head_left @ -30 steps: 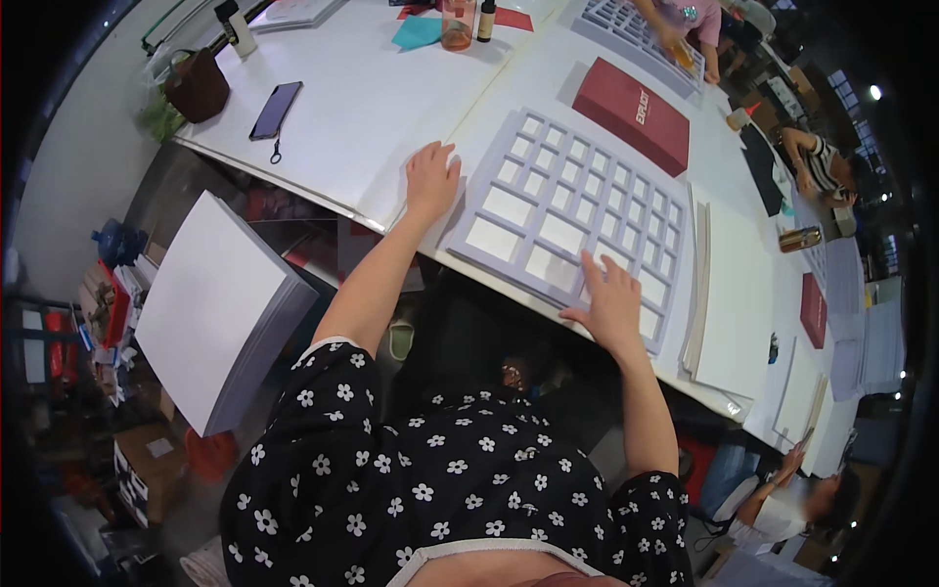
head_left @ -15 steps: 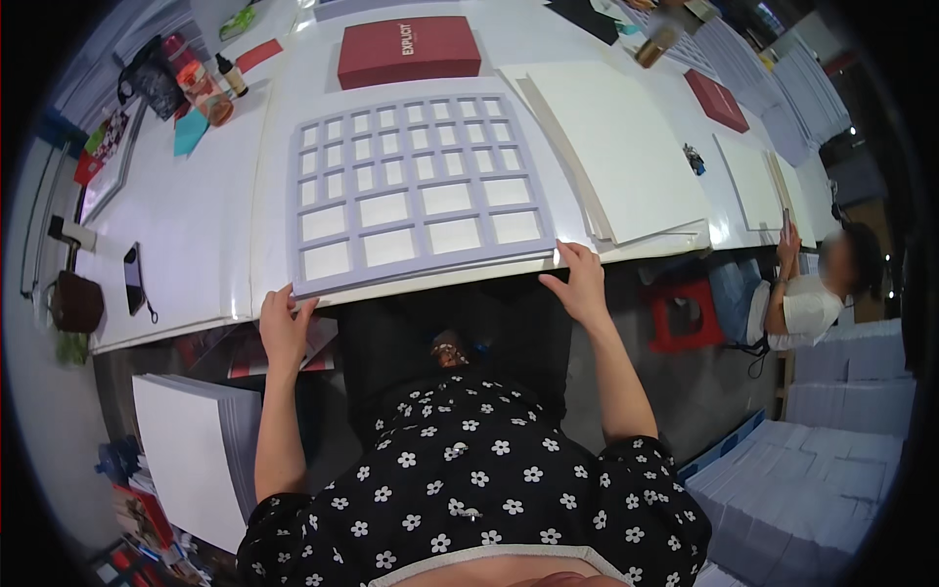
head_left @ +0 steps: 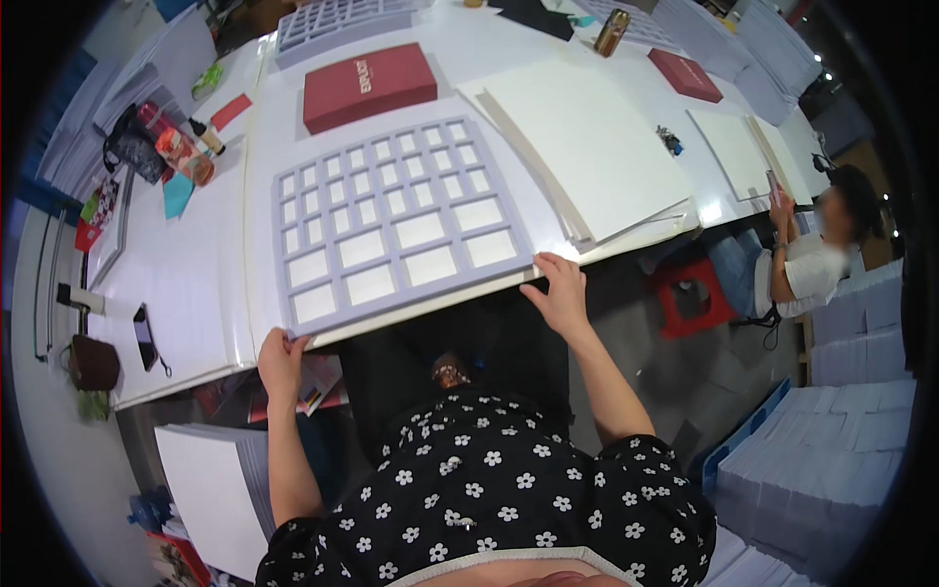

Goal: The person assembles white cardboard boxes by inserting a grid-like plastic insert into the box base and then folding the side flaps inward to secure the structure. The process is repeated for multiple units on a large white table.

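Note:
A pale lavender compartment tray [head_left: 377, 246] lies flat on the white table in front of me, turned slightly. Its small cells fill the far part and larger cells the near part; all have white bottoms. With fingers bent, my left hand [head_left: 282, 364] grips the near left corner at the table's edge. At the near right corner my right hand [head_left: 561, 296] has its fingertips on the tray's rim, the thumb lower by the front edge. Beyond the tray sits a closed dark red box [head_left: 370, 84].
Large white boards [head_left: 592, 147] are stacked right of the tray. Another compartment tray [head_left: 342, 27] is at the back. Bottles [head_left: 184, 157] and a phone [head_left: 146, 338] stand or lie left. A seated person [head_left: 817, 240] is at the right, near a red stool [head_left: 693, 298].
My view has turned, so the table appears tilted and shifted. Both hands stay at the tray's near corners. The tray itself shows no clear move.

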{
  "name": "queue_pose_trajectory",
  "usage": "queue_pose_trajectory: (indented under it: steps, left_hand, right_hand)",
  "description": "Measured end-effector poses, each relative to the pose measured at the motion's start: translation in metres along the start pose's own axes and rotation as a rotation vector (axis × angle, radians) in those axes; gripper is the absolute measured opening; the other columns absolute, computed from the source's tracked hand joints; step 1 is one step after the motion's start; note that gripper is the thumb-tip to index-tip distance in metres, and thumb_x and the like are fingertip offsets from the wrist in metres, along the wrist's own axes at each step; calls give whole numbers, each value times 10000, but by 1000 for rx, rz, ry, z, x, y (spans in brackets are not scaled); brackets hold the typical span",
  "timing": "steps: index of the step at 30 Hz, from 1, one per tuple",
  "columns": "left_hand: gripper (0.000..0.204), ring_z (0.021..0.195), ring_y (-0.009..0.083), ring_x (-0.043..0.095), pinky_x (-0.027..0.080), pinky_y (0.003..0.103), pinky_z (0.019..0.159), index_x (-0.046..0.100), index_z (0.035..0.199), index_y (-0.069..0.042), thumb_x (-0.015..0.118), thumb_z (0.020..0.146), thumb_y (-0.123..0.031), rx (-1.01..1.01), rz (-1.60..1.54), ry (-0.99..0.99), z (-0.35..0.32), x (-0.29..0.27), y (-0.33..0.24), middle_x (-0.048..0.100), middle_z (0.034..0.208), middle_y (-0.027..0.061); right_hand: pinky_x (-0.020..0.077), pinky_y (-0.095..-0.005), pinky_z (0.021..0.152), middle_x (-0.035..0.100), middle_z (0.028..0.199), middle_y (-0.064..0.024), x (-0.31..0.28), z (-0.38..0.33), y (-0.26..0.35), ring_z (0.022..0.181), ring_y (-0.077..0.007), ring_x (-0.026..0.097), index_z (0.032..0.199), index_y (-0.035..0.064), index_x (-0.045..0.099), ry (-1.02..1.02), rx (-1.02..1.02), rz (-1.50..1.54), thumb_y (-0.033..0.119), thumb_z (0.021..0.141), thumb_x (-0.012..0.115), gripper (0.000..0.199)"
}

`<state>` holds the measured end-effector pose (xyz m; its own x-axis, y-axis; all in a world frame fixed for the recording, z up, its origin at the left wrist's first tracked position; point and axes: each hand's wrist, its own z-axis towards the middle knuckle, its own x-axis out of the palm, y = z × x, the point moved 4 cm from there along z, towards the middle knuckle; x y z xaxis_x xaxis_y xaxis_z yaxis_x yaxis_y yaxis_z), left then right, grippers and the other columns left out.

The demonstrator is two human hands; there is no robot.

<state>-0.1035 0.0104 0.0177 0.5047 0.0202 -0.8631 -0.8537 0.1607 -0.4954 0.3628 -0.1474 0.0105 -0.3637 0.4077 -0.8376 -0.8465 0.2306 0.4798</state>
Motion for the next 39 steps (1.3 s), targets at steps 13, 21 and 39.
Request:
queue_pose_trajectory:
  steps: [13,21,39]
  left_hand:
    - [356,637,277,564,440,402,598,539,951,-31,812,811,-211,17,27,-81,-8,2,15,552,679,103]
    - [280,621,209,507,421,365,598,535,1145,-14,670,938,-145,-110,-252,-210,-17,-18,11,511,686,79]
    - [210,805,153,577,478,290,751,626,1140,14,614,946,-64,170,-577,-85,-9,-13,-71,629,897,82]
  right_hand:
    - [417,-480,989,609,1270,-145,-11,29,-28,1184,-338,549,1268,40,609,102,-93,78,332,821,775,560]
    - [390,-476,1015,606,1217,-249,-38,88,-73,1190,-396,547,1239,-69,560,21,93,-617,445,883,682,638]
    - [502,-389,566,637,660,-88,-21,99,-58,582,-251,667,762,69,615,-76,-267,-844,118,789,606,57]
